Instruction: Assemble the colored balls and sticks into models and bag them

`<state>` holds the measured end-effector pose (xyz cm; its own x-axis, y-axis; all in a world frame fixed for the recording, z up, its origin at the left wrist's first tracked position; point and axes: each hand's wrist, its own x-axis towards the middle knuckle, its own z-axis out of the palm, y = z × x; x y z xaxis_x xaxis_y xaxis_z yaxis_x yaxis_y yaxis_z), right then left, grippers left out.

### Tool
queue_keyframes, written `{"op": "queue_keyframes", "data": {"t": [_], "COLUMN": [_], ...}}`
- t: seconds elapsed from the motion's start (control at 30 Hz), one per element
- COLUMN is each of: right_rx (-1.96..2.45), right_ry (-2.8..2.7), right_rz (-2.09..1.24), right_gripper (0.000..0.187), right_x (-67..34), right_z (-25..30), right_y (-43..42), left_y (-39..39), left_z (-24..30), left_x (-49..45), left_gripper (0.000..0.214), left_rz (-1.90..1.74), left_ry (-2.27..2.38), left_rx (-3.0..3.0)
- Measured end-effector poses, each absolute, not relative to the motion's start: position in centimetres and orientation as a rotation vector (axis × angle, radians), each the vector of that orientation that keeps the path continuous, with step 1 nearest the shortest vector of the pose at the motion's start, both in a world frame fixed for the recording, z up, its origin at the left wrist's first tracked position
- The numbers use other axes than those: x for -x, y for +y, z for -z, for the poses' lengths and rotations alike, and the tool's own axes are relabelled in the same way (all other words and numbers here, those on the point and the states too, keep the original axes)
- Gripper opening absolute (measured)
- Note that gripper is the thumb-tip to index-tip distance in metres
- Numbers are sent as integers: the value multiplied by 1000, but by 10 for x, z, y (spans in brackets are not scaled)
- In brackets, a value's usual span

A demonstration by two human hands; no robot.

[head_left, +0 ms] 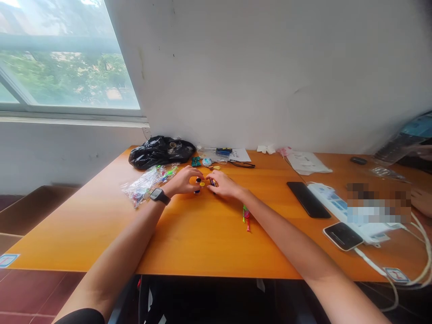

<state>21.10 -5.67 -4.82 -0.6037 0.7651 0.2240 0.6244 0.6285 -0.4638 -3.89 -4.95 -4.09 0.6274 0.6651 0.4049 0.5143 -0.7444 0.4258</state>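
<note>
My left hand (186, 180), with a black watch on its wrist, curves its thumb and fingers around a small dark-blue and white piece (197, 192) with a yellow round part. The piece's exact kind is too small to make out. Just to the right, my right hand (223, 183) has its fingers closed on a small multicoloured piece (213, 182), partly hidden by the fingers. A little gap separates the two hands above the wooden table (202, 238). Under my right forearm lies a small green, pink and red plastic toy (247, 218).
A clear plastic bag of colourful items (145, 184) lies left of my hands, with a black plastic bag (162, 151) behind it. Glasses (242, 164) lie near the wall. A black phone (308, 199), a power strip (340, 211) and a white device (343, 236) occupy the right, near another person's hand (421, 201).
</note>
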Motion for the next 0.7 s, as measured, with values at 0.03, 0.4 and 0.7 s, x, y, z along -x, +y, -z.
{"op": "queue_keyframes", "data": {"t": [0.03,0.4,0.7], "right_rx": [1054,1038,1223], "right_ry": [-2449,-2531,-2594], "right_rz": [-474,-361,-300], "right_gripper": [30,32,58], "right_x": [-210,-209,-211], "right_z": [49,43,49], "right_y": [-58,-62,-62], "left_y": [-49,-37,-38], "left_z": [40,51,55], "left_x": [40,51,49], "left_gripper": [29,51,52], "left_rz": [-799,-747,-817], "left_ry": [949,1002,1094], "left_rx": [-2569,-2450,-2396]}}
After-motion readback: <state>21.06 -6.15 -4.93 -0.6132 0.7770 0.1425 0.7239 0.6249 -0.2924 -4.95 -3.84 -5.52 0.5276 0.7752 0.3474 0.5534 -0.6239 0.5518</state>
